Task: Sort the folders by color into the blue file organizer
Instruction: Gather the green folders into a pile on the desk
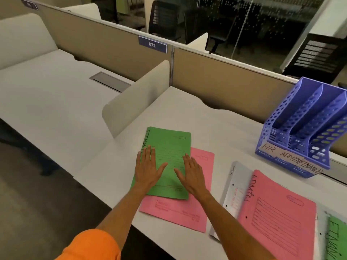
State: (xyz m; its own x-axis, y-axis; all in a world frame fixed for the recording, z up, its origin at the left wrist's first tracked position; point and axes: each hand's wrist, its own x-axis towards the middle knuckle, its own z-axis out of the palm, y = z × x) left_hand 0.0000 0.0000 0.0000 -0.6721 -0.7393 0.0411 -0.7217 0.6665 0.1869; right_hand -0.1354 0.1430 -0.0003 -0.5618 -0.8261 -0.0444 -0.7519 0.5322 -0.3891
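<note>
A green folder (pixel 170 147) lies on the white desk on top of a pink folder (pixel 187 212). My left hand (pixel 147 167) and my right hand (pixel 191 174) rest flat on the green folder, fingers spread, holding nothing. To the right lie a white folder (pixel 233 186) marked HR, a pink folder (pixel 277 211) marked ADMIN over it, and another green folder (pixel 337 239) at the frame's edge. The blue file organizer (pixel 300 128) stands at the far right with three slots labelled HR, ADMIN and FINANCE; green shows through the holes of its rightmost slot.
A low cream divider (pixel 139 98) separates this desk from the neighbouring one on the left. Beige partition walls (pixel 225 79) run along the back. The desk's front edge (pixel 105 199) is near my arms. Black chairs (pixel 317 55) stand behind the partition.
</note>
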